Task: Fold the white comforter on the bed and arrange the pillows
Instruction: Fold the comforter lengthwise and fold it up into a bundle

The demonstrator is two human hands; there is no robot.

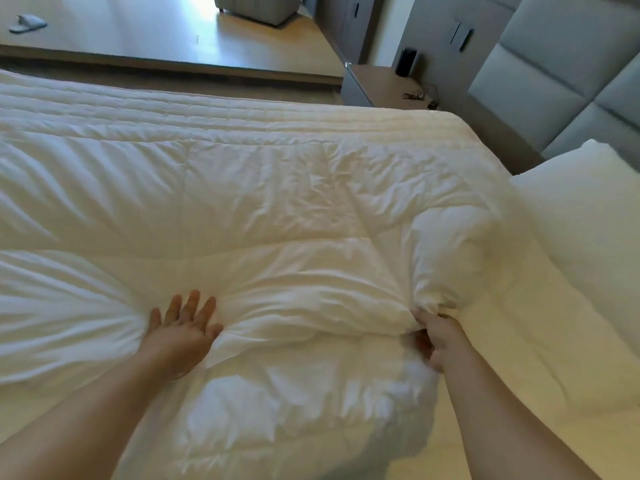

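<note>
Right hand (pixel 437 336) grips comforter (pixel 263 209); left hand (pixel 181 329) flat

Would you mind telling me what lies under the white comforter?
Beyond the white comforter, a quilted mattress cover shows along its far edge. The left hand presses it flat, the right hand grips a fold; beneath is hidden.

The comforter (pixel 277 209) is showing white with stitched squares, the pillow (pixel 588 216) is showing plain white, and the headboard (pixel 561 64) grey padded panels.
</note>
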